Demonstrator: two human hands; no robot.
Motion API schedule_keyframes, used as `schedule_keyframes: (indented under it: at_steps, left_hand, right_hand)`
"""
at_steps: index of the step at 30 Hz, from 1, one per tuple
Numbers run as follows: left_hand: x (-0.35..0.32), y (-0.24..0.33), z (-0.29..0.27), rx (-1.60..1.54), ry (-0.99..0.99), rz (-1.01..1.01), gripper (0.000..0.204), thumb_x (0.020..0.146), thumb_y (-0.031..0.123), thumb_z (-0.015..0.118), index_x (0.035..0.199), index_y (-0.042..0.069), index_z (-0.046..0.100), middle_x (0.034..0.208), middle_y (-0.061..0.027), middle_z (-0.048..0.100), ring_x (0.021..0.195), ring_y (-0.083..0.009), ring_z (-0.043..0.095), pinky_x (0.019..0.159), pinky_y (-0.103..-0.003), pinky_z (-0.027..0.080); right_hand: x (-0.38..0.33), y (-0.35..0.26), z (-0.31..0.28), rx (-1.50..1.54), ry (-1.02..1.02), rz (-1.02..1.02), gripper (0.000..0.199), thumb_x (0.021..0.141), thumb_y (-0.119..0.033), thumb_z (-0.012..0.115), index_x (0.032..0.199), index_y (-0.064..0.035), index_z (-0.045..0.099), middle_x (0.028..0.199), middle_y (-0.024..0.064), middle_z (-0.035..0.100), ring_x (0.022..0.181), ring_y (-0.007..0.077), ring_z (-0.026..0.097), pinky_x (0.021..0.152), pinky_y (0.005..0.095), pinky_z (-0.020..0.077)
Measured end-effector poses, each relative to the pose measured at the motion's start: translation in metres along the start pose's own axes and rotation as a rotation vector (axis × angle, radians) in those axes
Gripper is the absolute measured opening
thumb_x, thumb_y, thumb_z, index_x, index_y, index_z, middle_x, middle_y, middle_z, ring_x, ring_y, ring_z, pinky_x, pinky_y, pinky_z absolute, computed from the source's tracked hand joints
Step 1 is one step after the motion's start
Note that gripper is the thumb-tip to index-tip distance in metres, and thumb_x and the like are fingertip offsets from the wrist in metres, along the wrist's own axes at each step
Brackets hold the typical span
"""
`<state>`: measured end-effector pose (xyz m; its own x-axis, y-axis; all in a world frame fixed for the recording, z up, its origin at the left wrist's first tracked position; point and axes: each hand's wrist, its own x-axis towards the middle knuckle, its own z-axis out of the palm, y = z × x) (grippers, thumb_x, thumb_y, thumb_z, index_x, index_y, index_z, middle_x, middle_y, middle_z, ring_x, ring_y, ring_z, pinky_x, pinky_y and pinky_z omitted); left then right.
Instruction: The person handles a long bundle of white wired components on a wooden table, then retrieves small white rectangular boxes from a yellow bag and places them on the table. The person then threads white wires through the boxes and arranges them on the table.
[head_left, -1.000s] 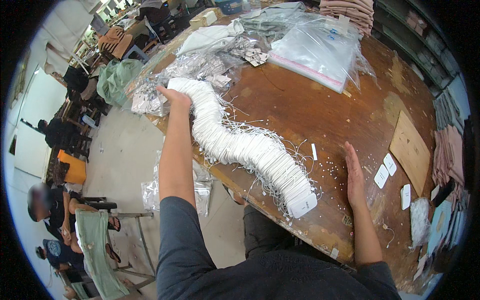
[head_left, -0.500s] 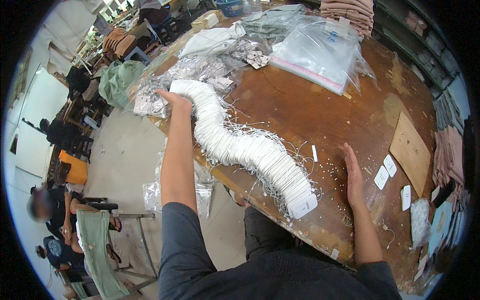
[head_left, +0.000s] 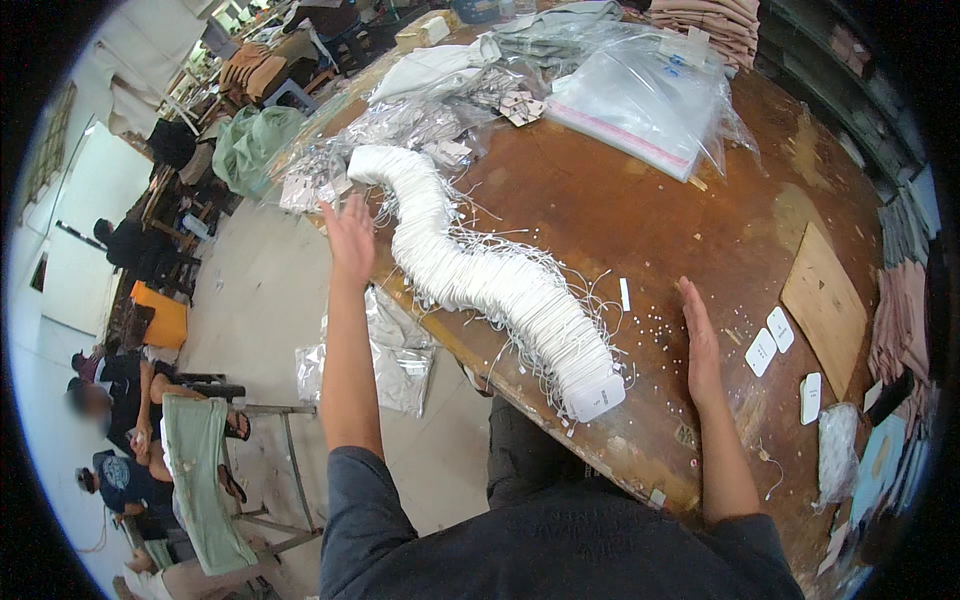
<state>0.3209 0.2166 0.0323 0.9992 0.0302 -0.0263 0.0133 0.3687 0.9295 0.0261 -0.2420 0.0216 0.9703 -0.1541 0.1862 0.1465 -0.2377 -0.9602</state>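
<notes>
A long, snaking row of white paper tags with strings (head_left: 480, 270) lies across the brown wooden table (head_left: 650, 220), from its far left corner to the near edge. My left hand (head_left: 349, 236) hovers open, off the row, over the table's left edge beside the row's far part. My right hand (head_left: 699, 340) rests flat and open on the table, to the right of the row's near end. Neither hand holds anything.
Clear plastic bags (head_left: 645, 95) and heaps of bagged tags (head_left: 400, 130) lie at the far side. A cardboard piece (head_left: 827, 295) and loose white tags (head_left: 770, 340) sit right. Folded garments (head_left: 715, 20) are stacked behind. Other people (head_left: 110, 470) sit below left on the floor.
My left hand has let go of the row's far end and drawn back toward me, off the tags. The right hand has stayed flat on the table.
</notes>
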Motion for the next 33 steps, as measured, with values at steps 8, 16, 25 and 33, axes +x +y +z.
schedule_keyframes:
  at_steps: [8, 16, 25, 33]
  left_hand:
    - [-0.046, -0.02, 0.034, 0.228, -0.218, -0.031, 0.103, 0.094, 0.075, 0.013, 0.151, -0.011, 0.004, 0.162, -0.0226, 0.005, 0.151, -0.0279, 0.007, 0.121, -0.035, 0.005]
    - [-0.045, -0.021, 0.031, 0.276, -0.229, -0.032, 0.103, 0.093, 0.076, 0.011, 0.151, -0.01, 0.013, 0.16, -0.019, 0.019, 0.148, -0.0264, 0.019, 0.12, -0.036, 0.012]
    - [-0.049, -0.028, 0.035, 0.114, -0.13, -0.021, 0.099, 0.095, 0.073, 0.013, 0.151, -0.009, 0.009, 0.161, -0.0193, 0.013, 0.149, -0.027, 0.015, 0.121, -0.035, 0.009]
    - [-0.054, -0.03, 0.046, 0.138, -0.043, 0.077, 0.097, 0.096, 0.072, 0.012, 0.153, -0.007, 0.005, 0.163, -0.0181, 0.004, 0.151, -0.0263, 0.008, 0.121, -0.036, 0.007]
  right_hand:
    - [0.0, 0.003, 0.0, -0.03, 0.004, -0.025, 0.088, 0.096, -0.068, 0.03, 0.152, -0.0009, 0.026, 0.158, 0.0143, 0.028, 0.148, 0.0272, 0.021, 0.121, 0.0425, 0.0127]
    - [-0.001, 0.007, 0.001, -0.053, 0.021, -0.058, 0.084, 0.097, -0.065, 0.032, 0.15, -0.0005, 0.031, 0.157, 0.0161, 0.031, 0.148, 0.0293, 0.023, 0.12, 0.0432, 0.0153]
    - [-0.001, 0.012, 0.001, -0.044, 0.017, -0.075, 0.079, 0.099, -0.06, 0.034, 0.15, -0.0006, 0.032, 0.157, 0.0156, 0.031, 0.147, 0.0297, 0.023, 0.12, 0.0409, 0.0152]
    - [-0.001, 0.014, 0.001, -0.11, 0.012, -0.094, 0.082, 0.098, -0.063, 0.033, 0.15, -0.0005, 0.031, 0.156, 0.0163, 0.032, 0.147, 0.0293, 0.024, 0.12, 0.0418, 0.0147]
